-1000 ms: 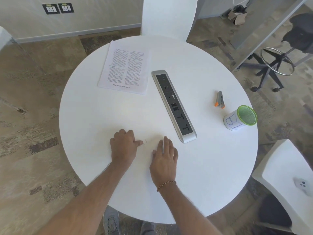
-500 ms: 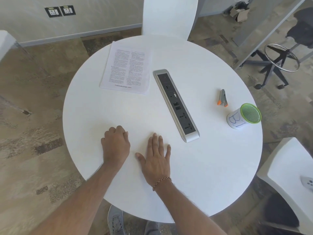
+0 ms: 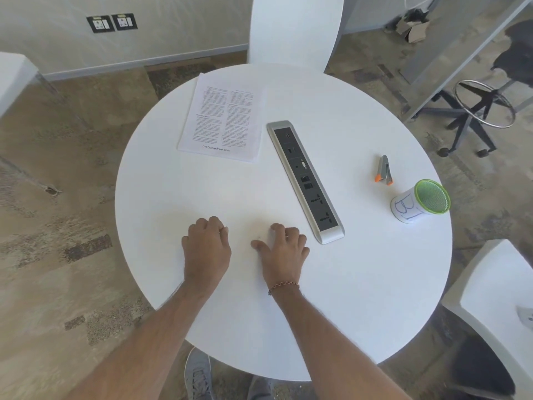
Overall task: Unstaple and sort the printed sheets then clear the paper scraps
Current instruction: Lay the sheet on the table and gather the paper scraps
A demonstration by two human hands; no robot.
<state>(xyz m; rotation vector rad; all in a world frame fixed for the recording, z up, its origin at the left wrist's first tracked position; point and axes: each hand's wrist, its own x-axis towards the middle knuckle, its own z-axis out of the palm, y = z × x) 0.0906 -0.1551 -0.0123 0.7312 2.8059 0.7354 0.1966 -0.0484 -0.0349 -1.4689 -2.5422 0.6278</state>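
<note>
A stack of printed sheets (image 3: 225,116) lies flat at the far left of the round white table (image 3: 360,284). A grey staple remover with orange tips (image 3: 384,170) rests at the right, beside a green-rimmed cup with a handwritten white label (image 3: 418,204). My left hand (image 3: 206,249) sits near the front of the table, fingers curled under in a loose fist; what is inside it is hidden. My right hand (image 3: 284,249) rests beside it, palm down, fingers bent, thumb out. A tiny speck (image 3: 258,237) lies between the two hands.
A long silver and black power strip (image 3: 305,180) runs diagonally across the table's middle, its near end just right of my right hand. White chairs stand at the far side (image 3: 294,30) and the near right (image 3: 496,307). A stool base (image 3: 473,111) is on the floor.
My right hand was flat with straight fingers; its fingers are now bent, tips on the table. The small scrap seen by my left thumb a second ago is out of sight.
</note>
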